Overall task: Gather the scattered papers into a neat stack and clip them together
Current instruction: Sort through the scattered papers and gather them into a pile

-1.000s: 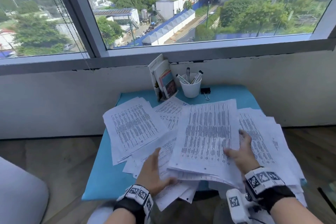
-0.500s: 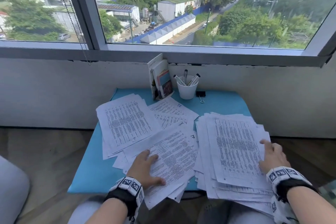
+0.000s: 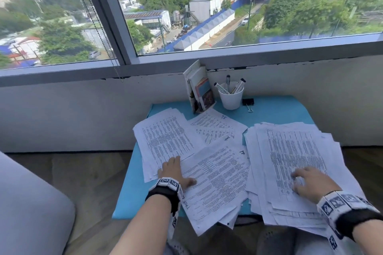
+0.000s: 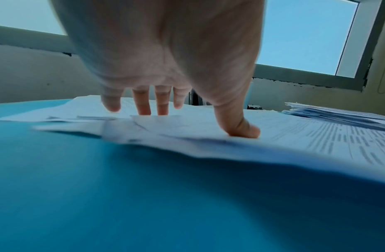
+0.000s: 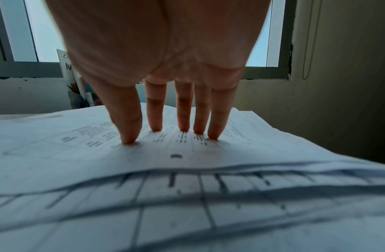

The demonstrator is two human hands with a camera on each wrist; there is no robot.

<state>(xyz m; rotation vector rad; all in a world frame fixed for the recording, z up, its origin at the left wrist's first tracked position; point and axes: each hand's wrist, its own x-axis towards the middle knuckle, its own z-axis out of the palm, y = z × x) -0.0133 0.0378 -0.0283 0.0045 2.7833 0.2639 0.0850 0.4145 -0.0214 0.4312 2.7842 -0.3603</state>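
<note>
From the head view, the right hand [image 3: 313, 182] lay on the big pile [image 3: 290, 161] at the right side of the blue surface [image 3: 132, 198], fingers spread and pressing down flat. The left hand [image 3: 174, 172] lay flat too, on the loose sheets [image 3: 215, 180] in the middle, with more loose papers [image 3: 165, 141] just past it and to its left. So the sheets not yet gathered sat under and around the left hand, and the pile they should join was to its right, close by — the left hand was the nearer one to slide them over. The sheets' long sides ran mostly away from the person, though each was turned a little differently. The black clip [image 3: 248, 102] sat far back beside the white cup [image 3: 231, 97] of pens, well apart from both hands. From the left wrist view, the left hand's fingers [image 4: 144, 105] were straight and a bit apart, touching paper, with the thumb pressing a sheet edge; the pile showed at the far right, cut off by the frame. The near sheets were blurry there. From the right wrist view, the right hand's fingers [image 5: 155, 119] stood with their tips on the top page, holding nothing. The pile's near edge was wavy and uneven — how many sheets were in it I could not tell, and the clip was hidden in both wrist views.
</note>
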